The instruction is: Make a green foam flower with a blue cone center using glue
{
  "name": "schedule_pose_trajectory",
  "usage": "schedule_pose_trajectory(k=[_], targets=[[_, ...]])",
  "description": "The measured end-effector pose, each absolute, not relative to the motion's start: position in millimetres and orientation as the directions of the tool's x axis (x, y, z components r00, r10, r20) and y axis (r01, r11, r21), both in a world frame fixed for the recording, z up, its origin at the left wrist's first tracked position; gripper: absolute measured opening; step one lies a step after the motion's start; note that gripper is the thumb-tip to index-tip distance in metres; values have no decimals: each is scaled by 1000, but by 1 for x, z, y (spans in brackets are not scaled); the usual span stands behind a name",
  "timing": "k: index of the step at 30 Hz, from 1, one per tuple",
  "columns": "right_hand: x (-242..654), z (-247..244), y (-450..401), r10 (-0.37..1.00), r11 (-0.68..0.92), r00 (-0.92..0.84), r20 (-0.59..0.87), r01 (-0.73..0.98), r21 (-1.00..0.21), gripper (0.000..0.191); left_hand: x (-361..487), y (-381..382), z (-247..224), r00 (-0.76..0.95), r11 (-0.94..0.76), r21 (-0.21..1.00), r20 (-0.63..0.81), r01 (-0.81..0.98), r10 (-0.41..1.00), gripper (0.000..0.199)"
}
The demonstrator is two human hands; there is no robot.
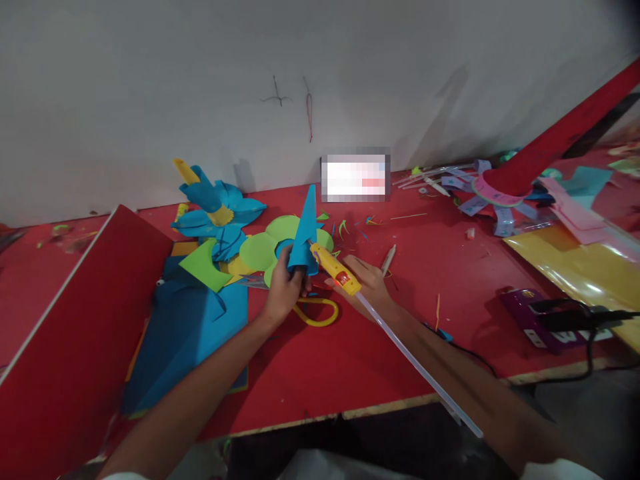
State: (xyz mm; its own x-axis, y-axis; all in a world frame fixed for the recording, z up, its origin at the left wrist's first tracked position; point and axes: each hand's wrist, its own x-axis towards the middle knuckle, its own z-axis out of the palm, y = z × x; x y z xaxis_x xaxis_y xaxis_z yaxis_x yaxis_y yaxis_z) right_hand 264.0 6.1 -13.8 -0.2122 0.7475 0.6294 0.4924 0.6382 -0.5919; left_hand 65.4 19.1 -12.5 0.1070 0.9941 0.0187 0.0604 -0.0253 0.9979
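Note:
My left hand (pixel 284 290) grips a blue paper cone (pixel 304 237) by its wide lower end, its tip pointing up. My right hand (pixel 367 283) is closed around a yellow hot glue gun (pixel 336 268), whose nozzle is at the cone's right side. A long clear glue stick (pixel 415 360) sticks out of the gun's back toward me. Behind the cone lies a green paper flower (pixel 257 251) with round petals. Under my hands is a pair of scissors with a yellow handle (pixel 320 323); their blades are partly hidden.
Blue paper sheets (pixel 200 333) lie at the left beside a red upright board (pixel 75 320). A blue paper flower (pixel 240 212) stands behind them. At the right are a purple power strip (pixel 533 317) with black plugs, a gold sheet (pixel 565 267) and a red cone (pixel 550 147). Paper scraps litter the red table (pixel 320 387).

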Motion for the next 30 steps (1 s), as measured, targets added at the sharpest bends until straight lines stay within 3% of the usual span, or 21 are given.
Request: schedule_pose_trajectory(k=[6,12,23,30], targets=[[269,-17,10,744,626,-202,637,542,-560,19,65,20,-12,76,-37,999,35,33,996,53],[270,-21,12,748,617,-205,631,565,-548,18,66,20,-15,62,-26,999,23,42,998,54],[266,-21,10,713,676,-246,657,493,-548,37,68,17,-8,70,-34,998,31,45,997,57],[263,-18,4,764,639,-264,588,434,-635,40,67,18,-17,62,-55,997,51,60,997,58]])
